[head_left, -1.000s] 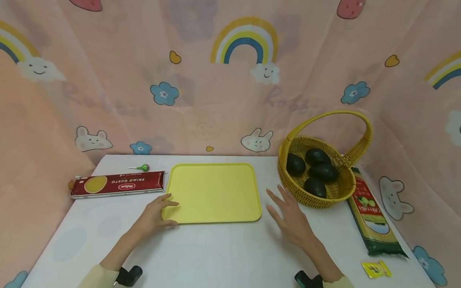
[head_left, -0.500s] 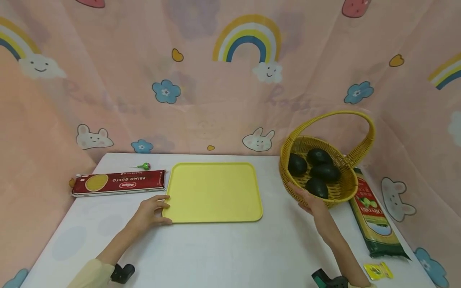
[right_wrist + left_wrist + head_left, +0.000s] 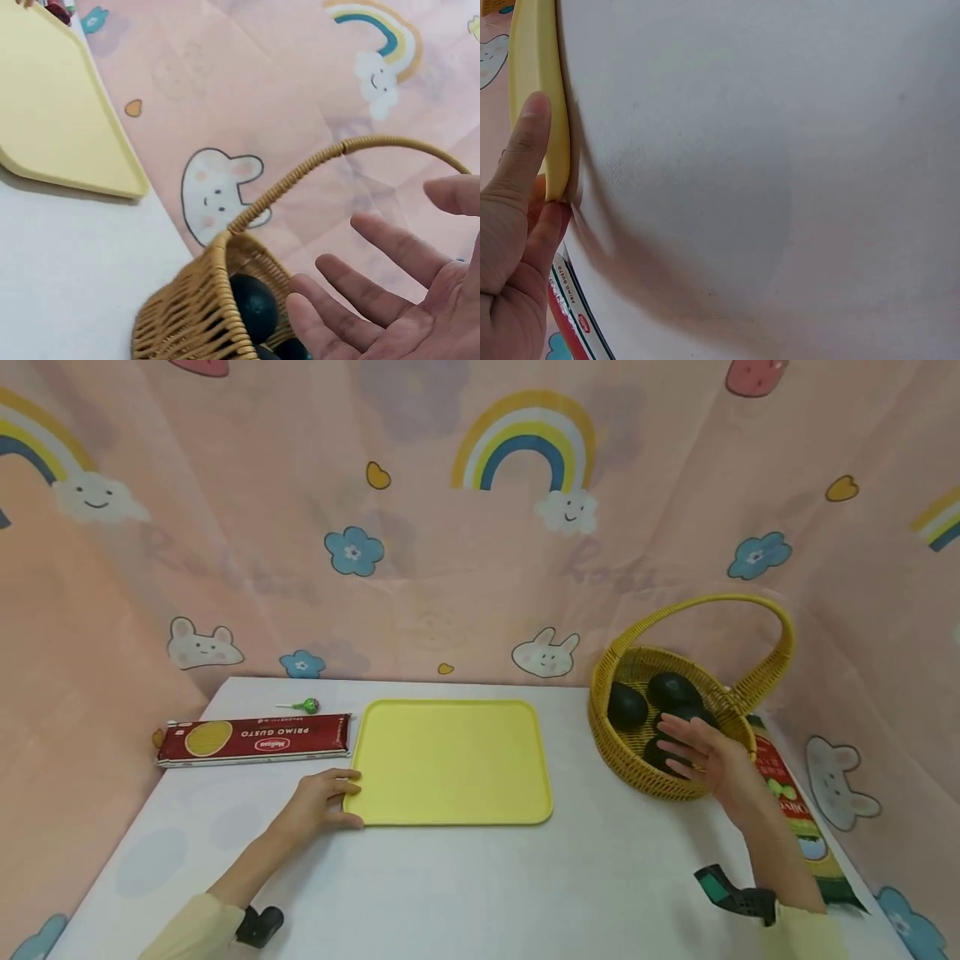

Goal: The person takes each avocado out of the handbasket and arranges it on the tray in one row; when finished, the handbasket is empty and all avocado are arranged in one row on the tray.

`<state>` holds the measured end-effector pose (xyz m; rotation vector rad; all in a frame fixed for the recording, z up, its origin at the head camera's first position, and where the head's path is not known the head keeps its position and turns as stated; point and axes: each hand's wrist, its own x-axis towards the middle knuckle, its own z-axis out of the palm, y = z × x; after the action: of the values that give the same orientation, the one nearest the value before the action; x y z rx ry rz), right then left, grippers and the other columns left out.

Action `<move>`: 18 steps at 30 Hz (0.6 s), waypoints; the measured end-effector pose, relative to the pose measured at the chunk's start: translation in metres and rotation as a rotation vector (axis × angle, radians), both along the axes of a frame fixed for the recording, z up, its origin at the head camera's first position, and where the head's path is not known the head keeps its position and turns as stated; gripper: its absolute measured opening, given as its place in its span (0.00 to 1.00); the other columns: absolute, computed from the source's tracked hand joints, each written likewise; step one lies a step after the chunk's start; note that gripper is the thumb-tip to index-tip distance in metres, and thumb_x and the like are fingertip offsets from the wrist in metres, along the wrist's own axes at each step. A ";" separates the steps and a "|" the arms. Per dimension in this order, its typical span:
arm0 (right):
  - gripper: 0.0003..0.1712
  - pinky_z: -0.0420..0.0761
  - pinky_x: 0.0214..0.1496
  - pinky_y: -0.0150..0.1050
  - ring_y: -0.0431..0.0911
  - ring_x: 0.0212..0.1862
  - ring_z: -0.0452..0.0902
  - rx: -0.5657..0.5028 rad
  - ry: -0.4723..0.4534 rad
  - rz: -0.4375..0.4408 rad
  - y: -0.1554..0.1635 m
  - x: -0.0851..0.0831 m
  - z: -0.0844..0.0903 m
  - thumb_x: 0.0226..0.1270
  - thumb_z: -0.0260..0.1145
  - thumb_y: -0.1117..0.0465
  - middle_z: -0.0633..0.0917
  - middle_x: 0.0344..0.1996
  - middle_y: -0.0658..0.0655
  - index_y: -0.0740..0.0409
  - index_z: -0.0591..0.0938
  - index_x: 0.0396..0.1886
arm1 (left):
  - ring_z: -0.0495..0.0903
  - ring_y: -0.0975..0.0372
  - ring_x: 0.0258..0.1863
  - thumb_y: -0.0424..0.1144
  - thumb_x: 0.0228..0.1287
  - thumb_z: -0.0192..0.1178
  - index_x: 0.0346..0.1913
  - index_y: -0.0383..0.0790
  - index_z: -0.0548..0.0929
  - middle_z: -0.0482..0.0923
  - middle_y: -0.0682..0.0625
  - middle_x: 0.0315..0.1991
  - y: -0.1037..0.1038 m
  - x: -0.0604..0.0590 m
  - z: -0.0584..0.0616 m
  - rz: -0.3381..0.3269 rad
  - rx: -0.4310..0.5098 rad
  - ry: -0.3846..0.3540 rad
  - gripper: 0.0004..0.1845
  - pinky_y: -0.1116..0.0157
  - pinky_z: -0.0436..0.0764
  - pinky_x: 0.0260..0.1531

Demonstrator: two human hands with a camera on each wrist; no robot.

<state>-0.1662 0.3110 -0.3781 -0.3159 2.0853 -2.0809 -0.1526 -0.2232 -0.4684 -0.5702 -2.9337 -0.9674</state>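
Far left, the red packet (image 3: 255,742) lay flat, a green lollipop (image 3: 311,705) just behind it. Then the left hand (image 3: 321,802), thumb and fingers pinching the near-left corner of the yellow tray (image 3: 450,760), which sat flat mid-table. Across to the wicker basket (image 3: 651,782), handle up, dark avocados (image 3: 627,707) inside, and over it the right hand (image 3: 716,760), fingers spread, nothing in them! The step looked like lining up a pick while the tray was steadied; the next move seemed to call for lowering those fingers and curling them round one avocado, clear of the rim. Far right, the arm partly hid the green-and-red packet (image 3: 777,767).
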 end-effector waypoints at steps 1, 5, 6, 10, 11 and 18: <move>0.20 0.80 0.50 0.27 0.34 0.51 0.79 -0.008 -0.021 -0.005 0.004 -0.004 0.002 0.80 0.43 0.55 0.80 0.52 0.37 0.43 0.79 0.59 | 0.78 0.44 0.52 0.39 0.37 0.78 0.42 0.25 0.85 0.80 0.37 0.49 0.000 -0.001 0.000 0.000 -0.010 0.001 0.27 0.56 0.79 0.51; 0.15 0.81 0.47 0.26 0.31 0.48 0.79 0.056 -0.077 -0.047 0.019 -0.024 0.008 0.76 0.53 0.59 0.79 0.49 0.34 0.37 0.81 0.52 | 0.78 0.44 0.52 0.40 0.37 0.78 0.43 0.26 0.85 0.81 0.39 0.49 -0.001 -0.002 0.000 -0.002 -0.036 -0.006 0.28 0.53 0.78 0.53; 0.14 0.81 0.47 0.26 0.29 0.48 0.78 0.106 -0.081 -0.058 0.023 -0.029 0.008 0.74 0.55 0.58 0.79 0.48 0.33 0.36 0.80 0.52 | 0.78 0.44 0.52 0.40 0.37 0.78 0.43 0.26 0.85 0.81 0.39 0.49 -0.001 -0.003 0.000 -0.004 -0.041 -0.006 0.28 0.52 0.78 0.53; 0.24 0.78 0.48 0.22 0.21 0.47 0.73 0.379 -0.038 -0.049 0.036 -0.054 0.005 0.72 0.59 0.54 0.75 0.56 0.38 0.47 0.72 0.66 | 0.78 0.45 0.52 0.41 0.39 0.77 0.44 0.26 0.85 0.82 0.39 0.48 -0.002 -0.004 0.000 -0.018 -0.051 -0.008 0.28 0.51 0.77 0.54; 0.27 0.78 0.48 0.22 0.20 0.47 0.71 0.447 -0.017 -0.027 0.038 -0.060 0.004 0.72 0.59 0.54 0.73 0.60 0.44 0.51 0.69 0.69 | 0.78 0.45 0.52 0.41 0.39 0.77 0.44 0.26 0.85 0.82 0.39 0.48 -0.002 -0.005 0.000 -0.026 -0.050 -0.011 0.28 0.52 0.77 0.53; 0.35 0.75 0.50 0.21 0.21 0.50 0.71 0.665 0.038 0.145 0.050 -0.096 -0.003 0.70 0.61 0.52 0.64 0.68 0.70 0.61 0.64 0.71 | 0.79 0.44 0.51 0.38 0.41 0.77 0.44 0.23 0.84 0.81 0.37 0.47 -0.003 -0.005 -0.001 -0.085 -0.011 -0.019 0.27 0.57 0.81 0.48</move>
<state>-0.2623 0.3605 -0.3813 -0.3837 2.5295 -1.2093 -0.1579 -0.2265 -0.4690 -0.6958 -2.9553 -0.9707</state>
